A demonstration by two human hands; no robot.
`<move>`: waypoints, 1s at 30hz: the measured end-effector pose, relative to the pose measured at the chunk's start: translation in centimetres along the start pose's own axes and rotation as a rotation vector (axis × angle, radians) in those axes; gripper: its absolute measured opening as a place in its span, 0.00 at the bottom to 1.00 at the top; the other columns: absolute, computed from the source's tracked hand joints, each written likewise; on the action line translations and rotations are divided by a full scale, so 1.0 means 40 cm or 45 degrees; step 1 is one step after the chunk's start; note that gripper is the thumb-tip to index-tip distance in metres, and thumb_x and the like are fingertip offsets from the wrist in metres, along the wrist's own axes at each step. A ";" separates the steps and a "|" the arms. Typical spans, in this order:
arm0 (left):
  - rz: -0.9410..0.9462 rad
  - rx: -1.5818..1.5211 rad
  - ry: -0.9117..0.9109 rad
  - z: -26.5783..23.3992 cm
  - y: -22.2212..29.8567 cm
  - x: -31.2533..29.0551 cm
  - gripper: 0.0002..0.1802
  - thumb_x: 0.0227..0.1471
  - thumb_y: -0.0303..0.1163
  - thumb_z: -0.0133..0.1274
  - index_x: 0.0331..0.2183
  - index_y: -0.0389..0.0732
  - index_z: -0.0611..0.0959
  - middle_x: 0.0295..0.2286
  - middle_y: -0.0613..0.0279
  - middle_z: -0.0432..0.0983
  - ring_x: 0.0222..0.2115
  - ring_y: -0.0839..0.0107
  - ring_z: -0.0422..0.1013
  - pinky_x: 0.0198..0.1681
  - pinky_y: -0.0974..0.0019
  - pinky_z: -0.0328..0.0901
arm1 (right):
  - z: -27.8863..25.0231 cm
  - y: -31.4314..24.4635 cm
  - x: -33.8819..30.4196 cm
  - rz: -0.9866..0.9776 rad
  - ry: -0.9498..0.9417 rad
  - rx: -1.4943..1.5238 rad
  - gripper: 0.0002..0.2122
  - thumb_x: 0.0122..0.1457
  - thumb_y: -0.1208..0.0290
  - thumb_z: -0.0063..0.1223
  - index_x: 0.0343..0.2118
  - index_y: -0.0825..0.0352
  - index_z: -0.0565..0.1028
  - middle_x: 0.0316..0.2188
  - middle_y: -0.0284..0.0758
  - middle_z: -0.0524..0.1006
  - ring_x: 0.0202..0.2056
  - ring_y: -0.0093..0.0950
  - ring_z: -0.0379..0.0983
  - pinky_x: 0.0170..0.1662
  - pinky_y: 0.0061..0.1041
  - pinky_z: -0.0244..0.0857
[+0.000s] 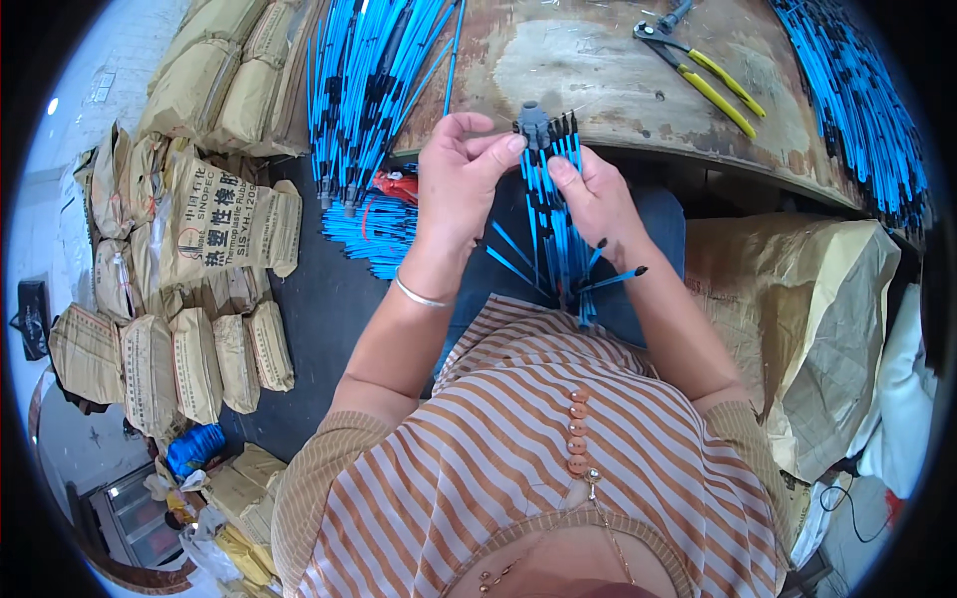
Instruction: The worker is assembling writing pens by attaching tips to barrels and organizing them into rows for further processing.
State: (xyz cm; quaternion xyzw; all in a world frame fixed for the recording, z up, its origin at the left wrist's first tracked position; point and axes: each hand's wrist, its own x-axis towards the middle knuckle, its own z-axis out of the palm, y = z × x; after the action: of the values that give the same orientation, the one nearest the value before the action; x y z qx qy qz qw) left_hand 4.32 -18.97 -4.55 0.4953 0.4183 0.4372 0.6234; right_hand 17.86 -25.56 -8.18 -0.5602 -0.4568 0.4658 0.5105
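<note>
A grey ridged plastic fitting point(535, 125) stands at the top of a bundle of thin blue rods point(545, 214) with black joints and tips, in front of my body at the table edge. My left hand point(464, 164) is closed beside the fitting, its thumb tip against the fitting's left side. My right hand point(598, 194) grips the rods from the right, thumb pressed close to their black ends. Several rods splay out below my hands. The lower end of the bundle rests near my striped shirt.
The worn wooden table point(568, 70) carries yellow-handled pliers point(713, 85) and a heap of blue rods point(374, 90). More blue rods point(857, 100) lie at the far right. Stacked paper sacks point(224, 214) stand left; a large opened paper sack point(788, 299) is at my right.
</note>
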 end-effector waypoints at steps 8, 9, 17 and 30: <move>0.260 0.793 -0.074 -0.005 0.063 -0.039 0.15 0.45 0.21 0.58 0.38 0.31 0.75 0.24 0.61 0.75 0.24 0.79 0.68 0.29 0.78 0.65 | 0.084 -0.001 -0.011 -0.161 0.164 -0.172 0.10 0.60 0.67 0.47 0.33 0.71 0.70 0.20 0.37 0.72 0.20 0.31 0.65 0.29 0.28 0.62; 0.238 0.735 -0.035 -0.014 0.060 -0.042 0.14 0.45 0.21 0.58 0.36 0.31 0.76 0.22 0.62 0.74 0.22 0.79 0.67 0.27 0.79 0.63 | 0.094 -0.008 -0.019 -0.171 0.168 -0.209 0.10 0.59 0.67 0.48 0.33 0.71 0.69 0.20 0.38 0.72 0.20 0.33 0.66 0.28 0.30 0.62; 0.245 0.506 0.091 -0.057 0.045 -0.096 0.10 0.43 0.21 0.59 0.32 0.31 0.78 0.19 0.66 0.72 0.19 0.82 0.62 0.22 0.80 0.58 | 0.107 0.026 -0.054 -0.770 0.453 -0.351 0.08 0.56 0.72 0.51 0.28 0.71 0.67 0.19 0.41 0.71 0.18 0.38 0.66 0.24 0.33 0.62; 0.304 0.478 -0.021 -0.129 0.049 -0.095 0.15 0.45 0.22 0.57 0.38 0.30 0.79 0.20 0.71 0.70 0.19 0.84 0.59 0.22 0.82 0.55 | 0.095 -0.021 -0.014 -0.525 -0.057 -0.511 0.08 0.55 0.74 0.52 0.26 0.70 0.66 0.19 0.44 0.72 0.18 0.42 0.69 0.23 0.36 0.63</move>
State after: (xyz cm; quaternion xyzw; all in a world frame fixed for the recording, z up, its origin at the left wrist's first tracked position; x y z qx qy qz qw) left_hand -1.90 -21.08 -3.12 0.6522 0.4255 0.4183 0.4675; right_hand 13.99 -25.52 -7.48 -0.5349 -0.6552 0.2648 0.4631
